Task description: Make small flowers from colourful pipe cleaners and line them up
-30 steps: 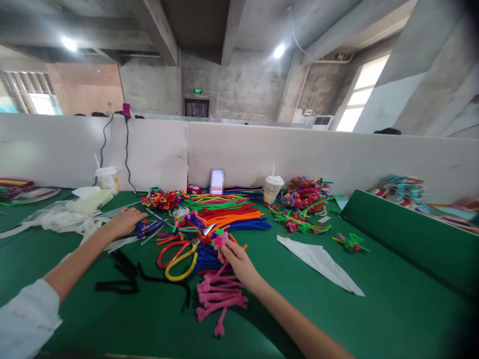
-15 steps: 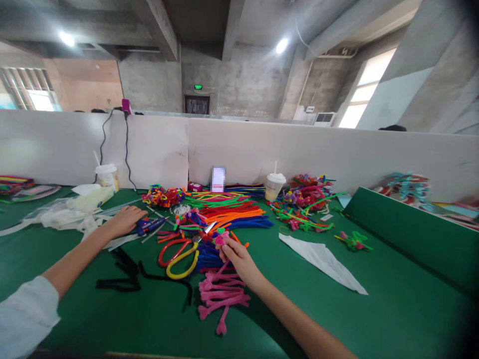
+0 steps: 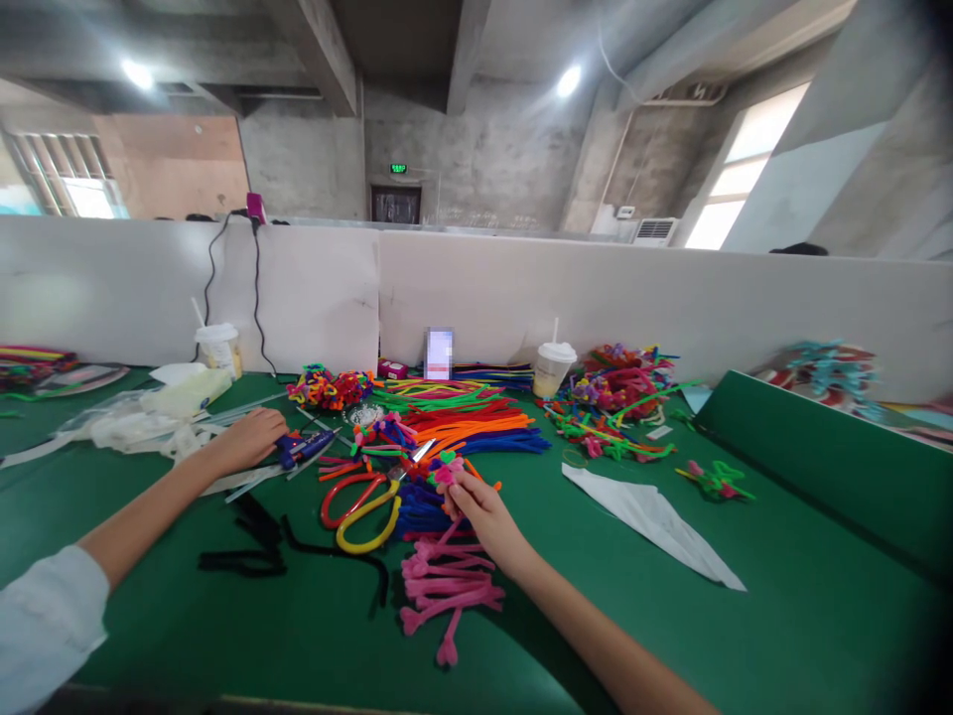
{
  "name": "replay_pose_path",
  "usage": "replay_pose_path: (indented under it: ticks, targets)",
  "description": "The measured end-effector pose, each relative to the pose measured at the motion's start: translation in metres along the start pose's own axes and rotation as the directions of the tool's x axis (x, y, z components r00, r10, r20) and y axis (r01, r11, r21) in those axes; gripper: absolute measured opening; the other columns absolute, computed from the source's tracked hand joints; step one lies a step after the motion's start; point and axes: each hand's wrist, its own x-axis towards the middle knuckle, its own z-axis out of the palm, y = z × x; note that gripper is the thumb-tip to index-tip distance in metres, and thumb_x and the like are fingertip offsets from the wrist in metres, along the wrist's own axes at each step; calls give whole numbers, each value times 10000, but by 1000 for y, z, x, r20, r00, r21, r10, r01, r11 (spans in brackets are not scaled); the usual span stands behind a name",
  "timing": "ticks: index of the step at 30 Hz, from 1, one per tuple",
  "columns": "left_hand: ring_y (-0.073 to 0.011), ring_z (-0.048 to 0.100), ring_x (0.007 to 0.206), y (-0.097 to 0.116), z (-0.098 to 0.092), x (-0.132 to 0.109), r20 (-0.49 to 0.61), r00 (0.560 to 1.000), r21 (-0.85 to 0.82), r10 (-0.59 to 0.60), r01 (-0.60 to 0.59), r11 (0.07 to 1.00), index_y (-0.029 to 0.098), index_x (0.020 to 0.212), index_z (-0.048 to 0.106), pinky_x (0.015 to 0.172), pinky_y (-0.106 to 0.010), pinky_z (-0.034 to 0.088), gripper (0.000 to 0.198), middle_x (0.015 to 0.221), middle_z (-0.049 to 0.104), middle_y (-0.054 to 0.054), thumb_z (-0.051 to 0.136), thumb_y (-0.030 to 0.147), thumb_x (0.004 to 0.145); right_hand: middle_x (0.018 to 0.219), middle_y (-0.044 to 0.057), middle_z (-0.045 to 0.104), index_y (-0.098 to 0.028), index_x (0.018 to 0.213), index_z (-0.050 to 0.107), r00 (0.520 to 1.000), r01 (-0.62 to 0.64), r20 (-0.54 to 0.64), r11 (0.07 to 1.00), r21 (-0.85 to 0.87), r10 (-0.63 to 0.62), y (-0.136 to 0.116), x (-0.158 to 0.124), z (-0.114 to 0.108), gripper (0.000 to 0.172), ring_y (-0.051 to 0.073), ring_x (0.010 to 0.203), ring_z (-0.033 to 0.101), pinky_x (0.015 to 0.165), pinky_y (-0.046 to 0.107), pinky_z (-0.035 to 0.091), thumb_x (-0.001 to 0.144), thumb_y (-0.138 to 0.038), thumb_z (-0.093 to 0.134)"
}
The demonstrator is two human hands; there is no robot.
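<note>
Right hand pinches chenille piece inside near edge of desk; left hand, openness and hold unclear, could, slipping, knock glue gun.

A phone is being seen upright before a white partition, screen blurred. One lidded cup with straw is being seen to its right, another cup to its left. Black cables are being hung down the partition from a magenta object. A white sheet is being spotted right. Behind, a dark door is being topped by a green sign; two ceiling lights are being kept lit.
</note>
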Motion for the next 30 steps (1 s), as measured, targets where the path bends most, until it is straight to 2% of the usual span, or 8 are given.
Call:
replay_pose_path:
  ticks: [4,11,14,30]
  targets:
    - [-222,476,938,1,-3,1,44,998,98,55,-59,993,148,906,600,867,-347,324,218,926,582,-98,406,147,807,596,-18,478,-163,780,564,1000,-2,4,1000,-5,2,-1,0,-1,292,99,533,443,536,240,367,813,-430,451]
    - [-209,474,948,-4,7,-6,-117,975,280,190,-151,948,113,980,577,858,-350,356,254,966,574,-117,381,62,827,616,-11,479,-154,787,555,999,-27,24,1000,-9,28,1,0,-1,325,96,543,438,539,236,364,807,-459,447]
    - [-211,473,951,-5,9,-9,-137,965,332,223,-168,928,106,994,572,853,-350,368,252,972,575,-117,392,55,826,619,-8,478,-154,792,556,999,-44,32,999,-17,44,2,-1,-1,342,97,544,437,535,237,362,801,-478,445]
    - [-216,483,968,-3,0,-17,-133,956,393,262,-192,899,91,1011,571,869,-358,390,304,995,585,-129,385,-15,795,620,-10,476,-155,803,555,996,-81,41,996,-29,82,-1,-2,0,376,95,541,432,528,232,369,786,-513,440]
